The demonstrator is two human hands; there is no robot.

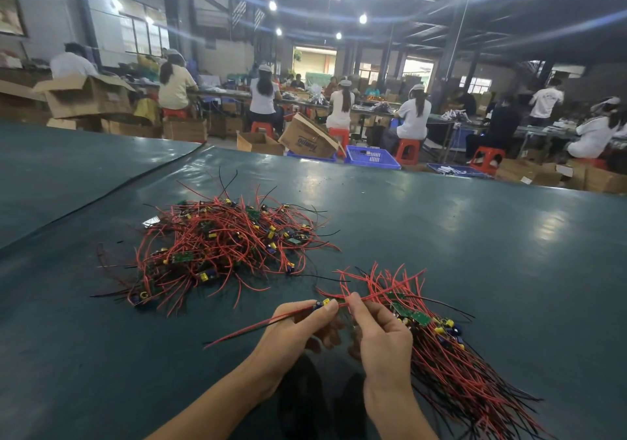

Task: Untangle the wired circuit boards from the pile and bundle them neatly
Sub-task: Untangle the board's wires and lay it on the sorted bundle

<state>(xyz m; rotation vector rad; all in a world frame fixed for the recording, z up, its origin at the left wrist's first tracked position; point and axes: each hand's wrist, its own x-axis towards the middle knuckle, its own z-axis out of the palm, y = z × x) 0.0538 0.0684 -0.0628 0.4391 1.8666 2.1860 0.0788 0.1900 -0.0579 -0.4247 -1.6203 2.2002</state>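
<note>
- Both hands meet low over the work: the left hand (pixel 298 324) pinches a single circuit board (pixel 322 304) between thumb and fingertips, and the right hand (pixel 383 337) nips the board's red wire (pixel 364 298) just beside it, fingers curled.
- More red and black leads (pixel 251 329) trail from under the left hand, low and to the left across the table.
- By the look of it, the step in hand is straightening one freed board before it joins the rest. It would go best if the right hand's pinch drew each lead out straight while the left kept the board from twisting.
- Right beside the right hand lies the sorted bundle (pixel 448 354), its boards clustered together and its wires running toward the near right. Laying the new board end-to-end with those, leads pointing the same way, should keep it neat.
- A fan of loose red tips (pixel 383 280) rises just beyond the fingers and could snag a passing wire.
- Farther out to the left, apart from the bundle, sits the tangled pile (pixel 220 246), boards buried among red loops.
- All of it rests on a dark green table (pixel 475 236).
- Beyond its far edge, seated workers (pixel 414 113) fill long benches, with a blue crate (pixel 371 157) and a tipped cardboard box (pixel 307 137) on the floor.
</note>
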